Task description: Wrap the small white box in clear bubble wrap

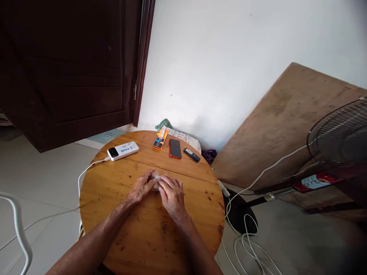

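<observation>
My left hand (142, 186) and my right hand (172, 194) meet near the middle of the round wooden table (137, 244). Between their fingers is a small whitish, translucent item (156, 177), mostly covered, so its shape cannot be made out. The fingers of both hands are bent and closed around it, the left from its left side, the right over its right side. Beyond the hands lie a phone with a red edge (175, 148), a dark handheld device (192, 154) and an orange and blue object (161, 138).
A white power bank (123, 151) with a plugged-in white cable (91, 165) lies at the table's left. Behind stand a white wall and a dark door (71, 68). To the right are a leaning board (275, 126), a fan (338, 131) and coiled cable on the floor.
</observation>
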`<action>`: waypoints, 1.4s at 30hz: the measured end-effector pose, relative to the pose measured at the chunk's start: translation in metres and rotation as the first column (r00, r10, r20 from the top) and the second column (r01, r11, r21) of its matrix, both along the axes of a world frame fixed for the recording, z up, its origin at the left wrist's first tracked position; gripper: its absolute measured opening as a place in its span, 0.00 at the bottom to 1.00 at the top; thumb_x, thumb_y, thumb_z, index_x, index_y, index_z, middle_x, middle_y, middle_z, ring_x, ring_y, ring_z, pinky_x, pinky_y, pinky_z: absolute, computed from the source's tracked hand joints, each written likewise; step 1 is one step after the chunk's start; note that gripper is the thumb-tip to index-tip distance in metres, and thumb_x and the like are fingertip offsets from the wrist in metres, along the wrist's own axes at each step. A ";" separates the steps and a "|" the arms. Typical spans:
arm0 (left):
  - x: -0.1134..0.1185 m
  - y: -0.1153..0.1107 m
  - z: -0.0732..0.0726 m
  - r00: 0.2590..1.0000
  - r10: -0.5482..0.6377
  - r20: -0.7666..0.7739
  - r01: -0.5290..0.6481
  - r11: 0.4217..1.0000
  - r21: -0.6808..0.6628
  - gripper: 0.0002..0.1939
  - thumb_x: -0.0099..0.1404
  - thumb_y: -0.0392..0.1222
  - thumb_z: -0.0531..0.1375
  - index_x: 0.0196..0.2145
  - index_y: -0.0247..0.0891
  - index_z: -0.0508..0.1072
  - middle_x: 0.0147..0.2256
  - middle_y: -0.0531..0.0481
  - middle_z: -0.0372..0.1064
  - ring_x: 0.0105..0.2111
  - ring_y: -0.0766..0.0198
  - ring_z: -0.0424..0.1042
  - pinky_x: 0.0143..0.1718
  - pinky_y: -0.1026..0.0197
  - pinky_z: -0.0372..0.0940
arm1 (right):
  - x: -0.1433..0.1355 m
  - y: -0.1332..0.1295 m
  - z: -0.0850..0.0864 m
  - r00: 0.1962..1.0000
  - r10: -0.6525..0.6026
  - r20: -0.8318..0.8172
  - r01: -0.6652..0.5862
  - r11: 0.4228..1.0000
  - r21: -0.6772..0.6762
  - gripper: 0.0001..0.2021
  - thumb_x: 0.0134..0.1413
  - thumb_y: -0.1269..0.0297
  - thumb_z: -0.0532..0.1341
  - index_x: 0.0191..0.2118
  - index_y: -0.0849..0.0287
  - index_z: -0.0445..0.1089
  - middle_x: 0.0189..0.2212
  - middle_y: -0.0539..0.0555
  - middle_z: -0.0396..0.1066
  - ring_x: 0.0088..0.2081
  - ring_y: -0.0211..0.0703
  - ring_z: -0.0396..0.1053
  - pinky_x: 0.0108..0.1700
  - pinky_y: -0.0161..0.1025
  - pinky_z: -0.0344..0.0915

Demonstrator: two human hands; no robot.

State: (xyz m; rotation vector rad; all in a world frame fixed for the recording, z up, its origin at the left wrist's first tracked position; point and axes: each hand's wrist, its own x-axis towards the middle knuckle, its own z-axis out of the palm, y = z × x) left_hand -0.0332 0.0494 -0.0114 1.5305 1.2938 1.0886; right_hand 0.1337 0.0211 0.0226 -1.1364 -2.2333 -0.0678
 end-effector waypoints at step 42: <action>-0.013 0.017 0.002 0.902 0.384 0.199 -0.377 0.923 -0.073 0.16 0.56 0.36 0.56 0.41 0.31 0.77 0.37 0.43 0.77 0.40 0.56 0.74 0.48 0.57 0.67 | 0.026 -0.147 -0.054 0.857 -0.486 -0.172 0.505 0.859 0.086 0.11 0.63 0.65 0.54 0.34 0.58 0.73 0.42 0.57 0.77 0.43 0.47 0.72 0.46 0.44 0.62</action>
